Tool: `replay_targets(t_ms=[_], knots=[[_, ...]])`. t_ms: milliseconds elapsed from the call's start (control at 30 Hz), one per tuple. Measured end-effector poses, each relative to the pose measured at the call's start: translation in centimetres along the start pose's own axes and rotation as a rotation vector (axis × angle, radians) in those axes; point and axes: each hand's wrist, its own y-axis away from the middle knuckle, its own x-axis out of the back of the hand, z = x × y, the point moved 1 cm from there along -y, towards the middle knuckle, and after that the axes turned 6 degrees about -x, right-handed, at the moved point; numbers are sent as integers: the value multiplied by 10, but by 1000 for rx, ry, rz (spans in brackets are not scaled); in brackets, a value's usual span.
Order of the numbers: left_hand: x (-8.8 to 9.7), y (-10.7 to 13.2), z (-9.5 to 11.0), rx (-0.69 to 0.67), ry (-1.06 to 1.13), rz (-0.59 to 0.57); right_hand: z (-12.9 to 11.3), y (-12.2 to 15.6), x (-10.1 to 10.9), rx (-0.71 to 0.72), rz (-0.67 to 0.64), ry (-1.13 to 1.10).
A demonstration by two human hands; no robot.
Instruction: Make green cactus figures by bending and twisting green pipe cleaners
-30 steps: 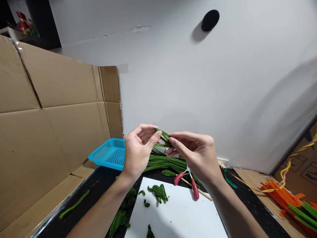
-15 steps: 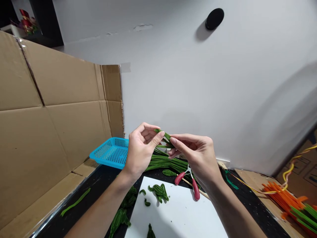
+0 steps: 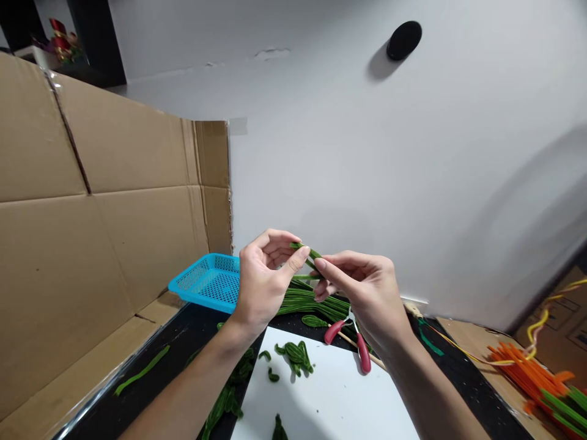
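Both my hands are raised over the table and pinch one folded green pipe cleaner (image 3: 306, 252) between them. My left hand (image 3: 263, 281) grips its left part with thumb and fingers curled. My right hand (image 3: 364, 290) pinches its right end with the fingertips. Below the hands lies a bundle of green pipe cleaners (image 3: 307, 300) on the black table top (image 3: 160, 379). Red-handled pliers (image 3: 351, 333) rest at the far edge of a white board (image 3: 334, 397), which carries several small bent green pieces (image 3: 293, 354).
A blue plastic basket (image 3: 206, 281) stands at the back left, against a cardboard wall (image 3: 92, 232). Orange and green pipe cleaners (image 3: 545, 382) lie at the far right. A loose green strip (image 3: 142, 371) lies on the table's left edge. A white wall stands behind.
The hands have stayed together on the green pipe cleaner, with only slight finger movement. The view has shifted a little to the right.
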Motion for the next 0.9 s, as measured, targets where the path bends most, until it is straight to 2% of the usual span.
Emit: replay_targets(t_ms=[100,267,400,567,800,900], knots=[[-2,1,-1,9,75,-2,1,0,1,10,12,-32],[-5,3,-4,92,282,-154,1,-2,3,50,123,-161],[-8,4,-8,100,244,-218,0,-3,3,34,192,-282],[-8,4,-9,85,159,-122,1,-1,-2,13,162,-222],[-11,5,0,200,260,-33,2,1,-4,43,53,-181],[-10,6,-1,181,229,-10,3,0,-5,45,31,-165]])
